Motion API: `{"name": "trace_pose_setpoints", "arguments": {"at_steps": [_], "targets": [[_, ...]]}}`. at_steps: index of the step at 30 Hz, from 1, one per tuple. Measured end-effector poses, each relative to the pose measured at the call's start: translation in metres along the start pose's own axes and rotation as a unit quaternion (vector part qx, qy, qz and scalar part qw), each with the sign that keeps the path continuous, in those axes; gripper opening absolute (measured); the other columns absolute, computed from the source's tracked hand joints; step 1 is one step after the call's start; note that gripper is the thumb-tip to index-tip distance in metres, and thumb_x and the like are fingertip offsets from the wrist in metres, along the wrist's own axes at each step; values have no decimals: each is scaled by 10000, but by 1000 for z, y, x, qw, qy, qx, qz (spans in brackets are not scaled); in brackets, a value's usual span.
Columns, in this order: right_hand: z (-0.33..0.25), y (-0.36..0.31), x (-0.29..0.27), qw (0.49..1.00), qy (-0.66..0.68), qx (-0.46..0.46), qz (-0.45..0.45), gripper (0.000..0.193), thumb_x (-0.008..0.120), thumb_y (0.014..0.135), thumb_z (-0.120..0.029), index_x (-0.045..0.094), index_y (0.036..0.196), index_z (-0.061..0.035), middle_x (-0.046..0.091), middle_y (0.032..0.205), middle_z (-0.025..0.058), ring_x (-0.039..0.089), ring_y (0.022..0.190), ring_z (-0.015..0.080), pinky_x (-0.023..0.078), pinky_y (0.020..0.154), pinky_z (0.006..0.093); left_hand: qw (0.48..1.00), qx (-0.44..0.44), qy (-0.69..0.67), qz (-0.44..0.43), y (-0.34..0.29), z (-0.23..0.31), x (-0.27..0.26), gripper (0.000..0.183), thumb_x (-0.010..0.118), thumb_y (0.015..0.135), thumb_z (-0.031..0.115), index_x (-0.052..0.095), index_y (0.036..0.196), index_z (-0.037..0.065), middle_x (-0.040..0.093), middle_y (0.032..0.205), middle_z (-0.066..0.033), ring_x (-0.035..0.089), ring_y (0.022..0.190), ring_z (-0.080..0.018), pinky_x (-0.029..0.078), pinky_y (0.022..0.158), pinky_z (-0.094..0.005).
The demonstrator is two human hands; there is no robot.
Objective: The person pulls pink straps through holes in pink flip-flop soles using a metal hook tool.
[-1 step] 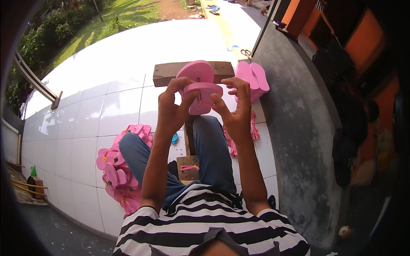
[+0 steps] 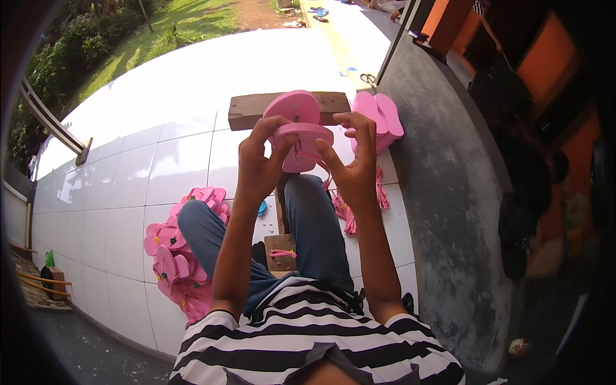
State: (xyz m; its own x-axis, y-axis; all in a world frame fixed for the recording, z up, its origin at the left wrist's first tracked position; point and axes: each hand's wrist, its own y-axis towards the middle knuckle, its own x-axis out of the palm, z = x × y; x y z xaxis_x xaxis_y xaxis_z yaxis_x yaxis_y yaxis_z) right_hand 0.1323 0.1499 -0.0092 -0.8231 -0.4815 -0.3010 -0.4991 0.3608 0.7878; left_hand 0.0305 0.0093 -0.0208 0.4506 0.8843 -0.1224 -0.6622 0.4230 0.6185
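Shifted since the earlier frame: pink strap, now dangling lower by the right thumb; otherwise nearly unchanged.

Head view, centre: pink sole, in front of wooden beam; bent, or paired with another behind, cannot tell. Left hand: pinching sole edge between thumb and fingers. Right hand: thumb and forefinger spread, beside sole; contact with strap, cannot tell. Small metal piece against sole, just right of left thumb.

Right of centre: stack of pink soles; strap bundle below.

Lower left: heap of pink sandals.

Lower centre: loose strap on wooden block.

Handling, as judged: best to brace sole firmly in left grip, keep strap untwisted, pull straight and evenly at the metal piece, with fingertips clear of its end.
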Motion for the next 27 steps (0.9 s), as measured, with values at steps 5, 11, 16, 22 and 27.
{"name": "trace_pose_setpoints", "arguments": {"at_steps": [5,11,16,22,27], "targets": [[22,11,8,906,291,148,-268,453,696,906,-172,513,1298,-38,621,1142,80,602,1065,150,501,921,308,995,-43,-83,41,-12,-1,12,226,561,1004,154,573,1174,5,649,940,-49,590,845,-103,485,769,-265],[32,3,9,870,392,161,-251,546,756,843,-278,539,1299,-70,628,1130,91,592,1062,169,487,935,310,997,-41,-28,63,-22,11,24,247,524,1018,147,550,1211,-5,643,981,-87,588,906,-119,473,798,-256],[-3,-22,19,901,364,197,-129,350,763,848,-170,618,1134,-31,666,999,48,631,943,122,526,785,281,991,-38,-64,111,-44,15,29,258,527,1019,147,544,1214,-20,638,1042,-103,597,958,-131,468,839,-261],[-21,-22,13,940,234,231,-94,304,758,858,-175,625,1080,-15,691,945,105,670,866,153,536,767,300,987,-92,-71,113,-47,23,27,252,546,1009,130,546,1211,-21,637,1056,-102,600,976,-139,465,863,-268],[-29,-37,5,956,195,197,-96,295,798,819,-154,639,1035,-33,700,932,111,696,854,176,550,732,311,990,-91,-41,97,-59,36,22,189,541,995,89,561,1154,-11,645,1018,-120,630,967,-174,477,857,-285]]}}
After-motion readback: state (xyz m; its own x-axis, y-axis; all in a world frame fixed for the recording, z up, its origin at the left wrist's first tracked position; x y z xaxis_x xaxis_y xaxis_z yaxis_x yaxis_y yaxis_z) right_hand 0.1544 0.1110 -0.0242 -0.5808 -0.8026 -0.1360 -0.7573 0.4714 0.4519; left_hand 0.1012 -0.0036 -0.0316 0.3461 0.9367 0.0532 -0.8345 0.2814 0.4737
